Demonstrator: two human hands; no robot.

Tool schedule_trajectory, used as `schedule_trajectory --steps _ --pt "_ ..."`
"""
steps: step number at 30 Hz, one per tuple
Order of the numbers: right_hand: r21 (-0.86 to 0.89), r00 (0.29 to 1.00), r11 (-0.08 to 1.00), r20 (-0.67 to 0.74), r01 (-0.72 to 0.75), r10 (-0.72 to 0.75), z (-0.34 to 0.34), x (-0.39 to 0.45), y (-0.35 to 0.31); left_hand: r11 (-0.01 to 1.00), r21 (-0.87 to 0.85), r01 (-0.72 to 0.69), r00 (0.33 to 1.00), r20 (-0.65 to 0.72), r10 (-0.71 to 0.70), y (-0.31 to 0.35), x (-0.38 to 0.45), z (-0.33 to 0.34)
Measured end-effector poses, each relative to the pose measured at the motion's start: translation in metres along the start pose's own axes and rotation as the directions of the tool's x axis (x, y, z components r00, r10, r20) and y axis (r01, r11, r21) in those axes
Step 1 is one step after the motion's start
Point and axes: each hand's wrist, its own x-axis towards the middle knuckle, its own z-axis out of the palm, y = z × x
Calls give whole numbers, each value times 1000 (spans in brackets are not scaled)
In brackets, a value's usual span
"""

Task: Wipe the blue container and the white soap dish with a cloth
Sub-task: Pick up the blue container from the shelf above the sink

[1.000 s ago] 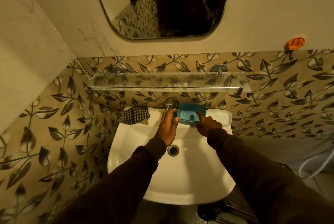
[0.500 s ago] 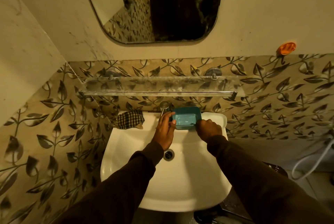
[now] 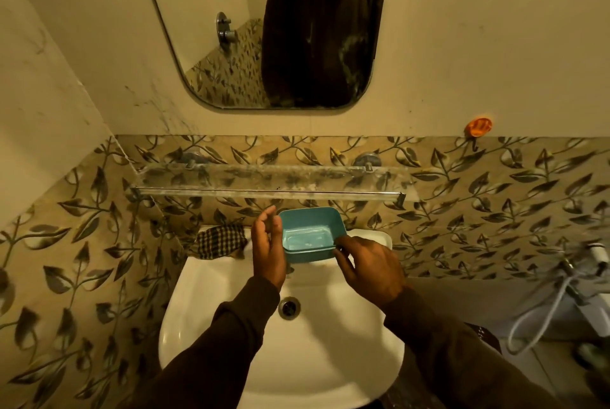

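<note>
The blue container (image 3: 308, 235) is a small rectangular plastic tub with rounded corners and an open top, its inside showing pale streaks on the floor. It is lifted off the sink, tilted so the opening faces the camera, just below the glass shelf. Behind and below it, the white soap dish (image 3: 376, 238) sits on the sink's back ledge at the right, only its right end and rim in view. The cloth (image 3: 220, 241), dark-and-light checked, lies crumpled on the ledge's left corner, well apart from the container.
</note>
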Motion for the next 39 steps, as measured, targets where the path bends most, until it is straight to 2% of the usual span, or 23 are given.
schedule_trajectory --steps 2,7,10,15,19,24,28,32,35,39 --pt "28 997 999 -70 40 -38 -12 1 -11 988 -147 48 999 20 -46 11 0 2" --pt "86 971 985 -201 150 -130 -41 17 -28 909 -390 150 989 46 -143 42 5 5" --pt "64 949 978 -264 197 -174 -56 31 -35 883 -459 100 995 46 -88 65 8 4" --pt "65 927 974 -327 218 -185 -84 62 -47 867 -495 56 998 60 -30 117 22 10" --pt "105 915 976 -378 193 -140 -107 89 -55 858 -505 89 984 179 4 161 40 16" --pt "231 883 953 -464 198 -72 -130 115 -67 788 -608 96 968 242 69 203 51 20" --pt "272 861 935 -505 227 -61 -139 122 -75 748 -611 260 915 403 11 211 54 18" --pt "303 869 925 -491 229 -55 -139 121 -77 707 -607 364 819 569 67 205 54 13" --pt "323 876 912 -476 254 -76 -139 120 -77 682 -617 393 787 609 98 201 56 9" --pt "309 886 911 -450 274 -113 -139 122 -77 684 -635 359 800 587 125 204 59 7"
